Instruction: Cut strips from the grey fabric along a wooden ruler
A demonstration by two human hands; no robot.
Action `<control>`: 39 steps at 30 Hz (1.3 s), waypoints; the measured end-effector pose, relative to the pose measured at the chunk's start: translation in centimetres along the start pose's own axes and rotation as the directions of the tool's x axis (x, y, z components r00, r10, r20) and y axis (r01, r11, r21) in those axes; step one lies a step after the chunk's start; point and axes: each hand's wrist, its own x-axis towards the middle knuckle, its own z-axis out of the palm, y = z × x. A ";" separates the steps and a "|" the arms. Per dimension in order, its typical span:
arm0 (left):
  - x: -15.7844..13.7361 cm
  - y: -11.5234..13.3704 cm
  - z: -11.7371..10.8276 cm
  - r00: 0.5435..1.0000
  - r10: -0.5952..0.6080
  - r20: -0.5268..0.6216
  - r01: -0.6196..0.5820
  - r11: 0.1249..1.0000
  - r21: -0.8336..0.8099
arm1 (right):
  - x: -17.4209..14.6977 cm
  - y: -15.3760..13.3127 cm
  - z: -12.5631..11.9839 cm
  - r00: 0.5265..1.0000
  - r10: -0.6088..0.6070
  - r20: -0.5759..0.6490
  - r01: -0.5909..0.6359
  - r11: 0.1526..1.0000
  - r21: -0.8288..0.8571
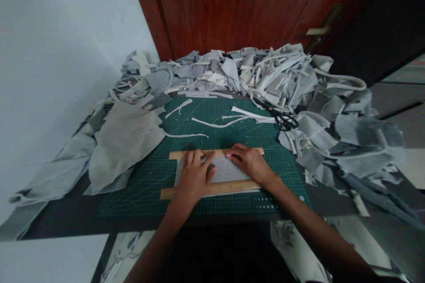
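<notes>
A grey fabric piece (229, 170) lies flat on the green cutting mat (139, 185), framed by two wooden rulers: a far ruler (175, 155) and a near ruler (232, 187). My left hand (194, 177) presses flat on the fabric's left part, fingers spread and reaching the far ruler. My right hand (249, 161) rests on the fabric's far right part, fingertips touching the far ruler. Neither hand grips anything.
Black scissors (282, 119) lie at the mat's far right. Thin fabric strips (215, 123) are scattered on the mat's far part. Heaps of grey and white scraps (265, 75) crowd the back and right; larger grey cloths (122, 141) lie left. A wooden door (239, 4) stands behind.
</notes>
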 end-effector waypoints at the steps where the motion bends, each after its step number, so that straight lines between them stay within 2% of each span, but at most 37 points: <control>1: 0.0 0.0 0.0 1.000 -0.003 0.006 0.003 1.000 0.003 | 0.1 -0.1 0.2 1.000 0.008 0.004 -0.008 1.000 -0.028; 6: 0.0 0.0 0.0 1.000 0.003 0.005 -0.003 1.000 0.013 | 0.3 -0.4 0.4 0.999 0.029 0.027 -0.025 0.990 -0.140; 16: 0.1 -0.2 -0.3 0.999 0.024 0.031 -0.025 0.999 0.040 | 0.3 -0.9 -1.2 0.992 0.081 0.092 -0.061 0.977 -0.203; 30: -0.1 -0.3 -0.2 0.999 0.039 0.027 -0.040 0.998 0.047 | -2.1 2.1 -3.6 0.988 0.116 0.104 -0.079 0.949 -0.305; 39: -0.1 -0.5 0.0 0.999 0.039 0.027 -0.040 0.998 0.053 | -2.7 2.6 -4.4 0.984 0.150 0.099 -0.106 0.928 -0.358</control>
